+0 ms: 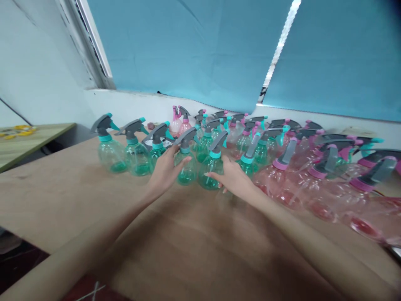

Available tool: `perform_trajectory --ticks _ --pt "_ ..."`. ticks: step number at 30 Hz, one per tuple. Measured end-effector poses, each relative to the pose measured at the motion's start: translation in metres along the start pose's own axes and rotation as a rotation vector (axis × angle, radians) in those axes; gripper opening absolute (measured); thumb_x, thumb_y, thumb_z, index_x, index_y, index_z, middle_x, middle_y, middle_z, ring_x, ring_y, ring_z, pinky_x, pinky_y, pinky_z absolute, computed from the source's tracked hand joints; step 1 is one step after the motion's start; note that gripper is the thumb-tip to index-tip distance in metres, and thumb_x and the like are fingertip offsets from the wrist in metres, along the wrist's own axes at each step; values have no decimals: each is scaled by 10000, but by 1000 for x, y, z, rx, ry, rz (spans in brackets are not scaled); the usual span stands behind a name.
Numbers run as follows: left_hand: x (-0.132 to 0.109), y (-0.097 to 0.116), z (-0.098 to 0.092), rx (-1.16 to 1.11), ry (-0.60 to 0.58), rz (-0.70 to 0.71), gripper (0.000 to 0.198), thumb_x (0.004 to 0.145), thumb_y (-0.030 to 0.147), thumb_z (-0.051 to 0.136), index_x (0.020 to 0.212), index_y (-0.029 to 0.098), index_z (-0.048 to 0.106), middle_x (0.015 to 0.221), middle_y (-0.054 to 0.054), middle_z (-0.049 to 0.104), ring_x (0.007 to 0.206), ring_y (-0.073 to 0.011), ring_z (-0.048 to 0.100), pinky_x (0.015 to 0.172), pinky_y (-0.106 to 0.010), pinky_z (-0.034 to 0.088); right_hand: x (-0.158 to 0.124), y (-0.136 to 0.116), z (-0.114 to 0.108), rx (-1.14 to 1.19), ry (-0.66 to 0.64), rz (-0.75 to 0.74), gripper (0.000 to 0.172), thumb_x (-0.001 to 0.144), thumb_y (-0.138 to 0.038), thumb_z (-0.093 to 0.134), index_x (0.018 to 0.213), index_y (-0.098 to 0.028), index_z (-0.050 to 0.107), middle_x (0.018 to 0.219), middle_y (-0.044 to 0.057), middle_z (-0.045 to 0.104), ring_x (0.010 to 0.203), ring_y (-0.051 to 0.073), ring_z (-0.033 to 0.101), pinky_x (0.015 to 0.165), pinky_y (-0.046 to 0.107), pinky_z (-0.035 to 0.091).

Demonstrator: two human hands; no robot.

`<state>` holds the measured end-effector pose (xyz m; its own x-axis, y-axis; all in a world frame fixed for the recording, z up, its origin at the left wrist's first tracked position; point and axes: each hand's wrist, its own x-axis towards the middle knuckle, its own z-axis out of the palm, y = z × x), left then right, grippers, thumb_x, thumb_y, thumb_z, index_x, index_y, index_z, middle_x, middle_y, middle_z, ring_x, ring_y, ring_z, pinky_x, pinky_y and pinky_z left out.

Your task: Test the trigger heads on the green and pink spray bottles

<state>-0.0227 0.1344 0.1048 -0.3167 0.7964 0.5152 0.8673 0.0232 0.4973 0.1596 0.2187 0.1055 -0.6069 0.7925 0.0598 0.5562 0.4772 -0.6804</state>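
Note:
My left hand [164, 170] is at the left side of a green spray bottle [186, 173], its thumb across the front and its other fingers partly hidden by the bottle. To the right of it stands another green spray bottle [209, 179] with a grey trigger head and teal collar. My right hand [236, 177] curves around that bottle's right side, thumb in front. Both bottles stand upright on the table. More green spray bottles, such as one at the far left [111, 154], stand in a row beside my left hand.
Pink spray bottles [275, 179] crowd the right side of the wooden table [175, 246], with more mixed bottles behind. A blue curtain [188, 54] hangs over the window at the back. Yellow pieces [19, 131] lie on a side table [59, 129] at the left.

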Motion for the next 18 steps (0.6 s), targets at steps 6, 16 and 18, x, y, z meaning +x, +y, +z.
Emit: perform_trajectory --ticks 6,16,18 --pt "-44 -5 -9 -45 43 -77 539 872 362 512 1371 196 395 1352 -125 534 1234 -287 522 1030 -466 423 -10 1 -2 -111 25 -53 495 828 -417 621 1182 -121 444 889 123 649 557 219 645 453 340 494" --pt "-69 64 -9 -434 -268 -40 547 793 359 656 1286 213 469 1354 -100 532 1210 -275 537 1025 -447 441 -85 3 6 -259 71 -169 471 817 -369 585 1201 -134 446 1102 137 579 929 329 640 701 449 521" --pt "-66 83 -3 -498 -325 -5 551 803 333 652 1304 224 450 1276 -91 581 1136 -261 580 971 -436 477 -105 6 7 -226 80 -184 479 784 -359 597 1193 -158 447 1069 111 577 863 305 649 655 443 531"
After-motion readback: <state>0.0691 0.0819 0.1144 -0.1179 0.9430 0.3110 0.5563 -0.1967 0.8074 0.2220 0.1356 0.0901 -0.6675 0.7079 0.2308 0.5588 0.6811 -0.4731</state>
